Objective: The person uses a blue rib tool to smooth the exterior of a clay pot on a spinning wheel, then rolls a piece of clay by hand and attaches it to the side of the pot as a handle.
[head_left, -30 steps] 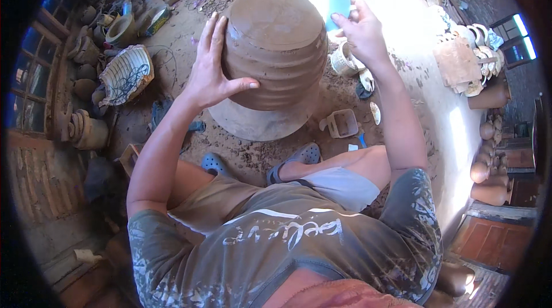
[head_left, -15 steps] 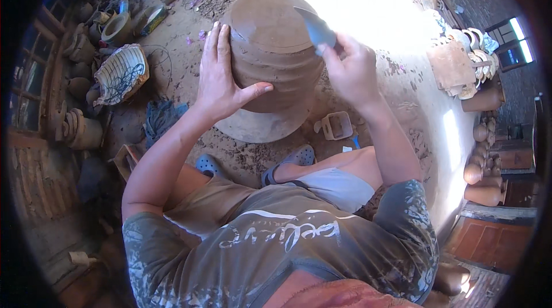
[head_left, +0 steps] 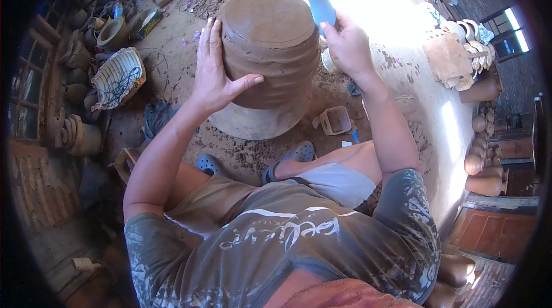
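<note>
Here, left hand (head_left: 214, 77) (thumb splayed) lies against a clay vessel (head_left: 273, 58); right hand (head_left: 349, 49) pinches a blue scraper (head_left: 319, 7).

A brown round clay pot (head_left: 270, 61) sits on that grey round base (head_left: 259, 126); pale rectangular plastic tub (head_left: 326, 126) to its right.

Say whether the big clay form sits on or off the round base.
On. The clay form stands on the round base, whose wider, paler edge shows directly beneath the form's ridged wall.
</note>
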Action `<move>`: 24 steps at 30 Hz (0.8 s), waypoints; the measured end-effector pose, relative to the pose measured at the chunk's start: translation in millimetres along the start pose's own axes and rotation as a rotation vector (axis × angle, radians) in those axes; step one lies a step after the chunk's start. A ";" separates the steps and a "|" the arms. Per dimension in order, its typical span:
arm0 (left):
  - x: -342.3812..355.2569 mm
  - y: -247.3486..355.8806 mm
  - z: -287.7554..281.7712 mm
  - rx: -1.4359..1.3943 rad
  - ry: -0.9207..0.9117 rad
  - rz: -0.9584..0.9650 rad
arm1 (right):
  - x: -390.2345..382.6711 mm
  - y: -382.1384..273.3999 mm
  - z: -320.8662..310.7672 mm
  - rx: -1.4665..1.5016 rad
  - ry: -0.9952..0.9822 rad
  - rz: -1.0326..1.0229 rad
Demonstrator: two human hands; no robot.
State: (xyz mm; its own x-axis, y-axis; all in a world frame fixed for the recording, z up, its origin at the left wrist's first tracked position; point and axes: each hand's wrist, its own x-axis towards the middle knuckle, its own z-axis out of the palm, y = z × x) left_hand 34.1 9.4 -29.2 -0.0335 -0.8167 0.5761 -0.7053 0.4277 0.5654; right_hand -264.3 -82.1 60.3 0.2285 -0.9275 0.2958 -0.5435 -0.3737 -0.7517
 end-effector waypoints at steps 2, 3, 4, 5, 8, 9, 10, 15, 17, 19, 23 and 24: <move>-3.9 6.4 3.5 0.059 0.008 -0.017 | -3.7 -5.1 1.9 -0.013 0.023 0.013; -6.2 9.7 5.8 0.087 0.013 -0.029 | -7.0 -8.4 3.0 -0.043 0.039 0.009; -7.6 12.5 8.2 0.093 0.029 -0.033 | -10.9 -11.5 4.0 -0.072 0.056 0.008; -8.7 15.3 10.6 0.098 0.044 -0.037 | -14.0 -12.7 5.0 -0.112 0.074 -0.004; -13.1 24.2 18.5 0.146 0.099 -0.047 | -21.5 -11.7 9.7 -0.173 0.137 -0.061; -14.1 26.9 21.6 0.165 0.119 -0.048 | -24.0 -12.4 11.3 -0.187 0.162 -0.083; -15.1 30.0 23.7 0.169 0.126 -0.058 | -27.3 -14.8 12.7 -0.209 0.178 -0.089; -17.6 41.5 28.9 0.182 0.137 -0.121 | -52.8 -50.5 29.5 -0.233 0.220 -0.075; -18.8 41.9 27.5 0.177 0.139 -0.126 | -63.4 -61.4 41.8 -0.252 0.184 -0.242; -19.4 42.4 22.5 0.124 0.143 -0.080 | -79.9 -79.0 62.3 -0.199 0.160 -0.477; -20.0 49.1 -7.8 -0.090 0.030 0.101 | -99.2 -97.1 69.1 0.074 0.154 -0.517; -21.5 53.7 -20.8 -0.135 -0.020 0.135 | -99.8 -96.9 65.3 0.109 0.123 -0.486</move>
State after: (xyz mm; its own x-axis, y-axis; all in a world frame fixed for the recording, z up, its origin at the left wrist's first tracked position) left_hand 11.7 58.0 1.1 -0.1363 -0.7553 0.6410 -0.5922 0.5808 0.5585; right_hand -181.7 47.4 65.1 0.3336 -0.6440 0.6885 -0.3097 -0.7646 -0.5652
